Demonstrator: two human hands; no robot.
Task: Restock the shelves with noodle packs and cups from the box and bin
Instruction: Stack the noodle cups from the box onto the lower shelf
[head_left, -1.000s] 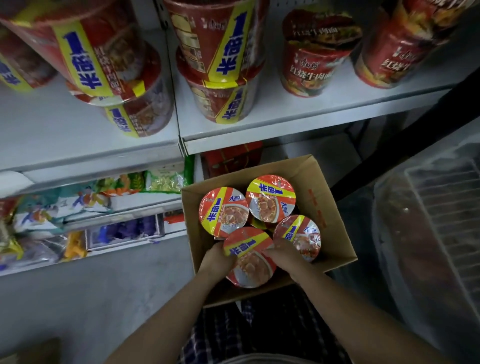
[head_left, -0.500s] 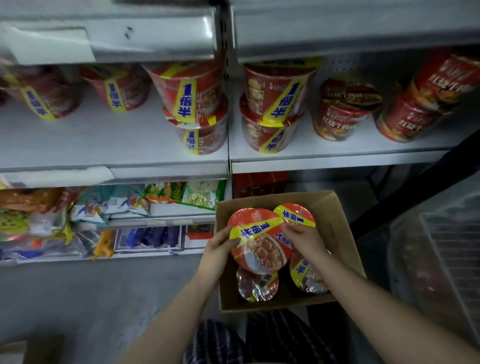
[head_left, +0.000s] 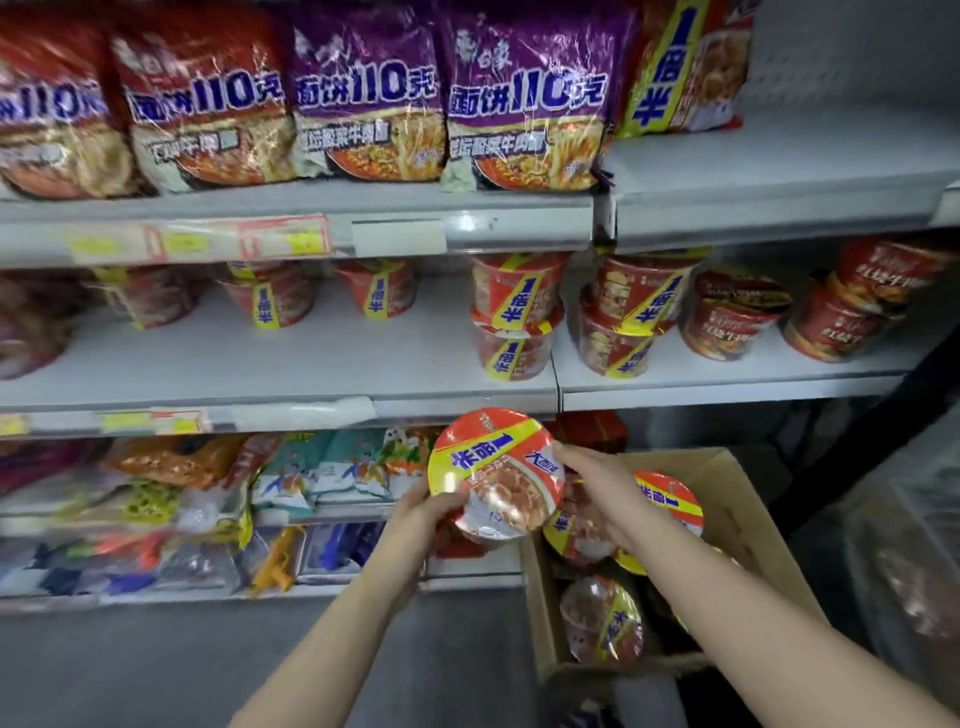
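Gripping a noodle cup (head_left: 496, 475) at 6 o'clock below the middle shelf (head_left: 291, 364), left hand (head_left: 421, 514) and right hand (head_left: 597, 488) hold it beside the box (head_left: 737, 519); grey floor (head_left: 156, 665) at 7 o'clock.

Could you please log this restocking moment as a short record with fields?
held item: noodle cup, lid facing the camera, between both hands
left hand: grips the cup's lower left rim
right hand: holds the cup's right rim
source: cardboard box, open, more cups inside
middle shelf: matching cups, some stacked in twos, with bare space in front
top shelf: purple noodle packs and red ones
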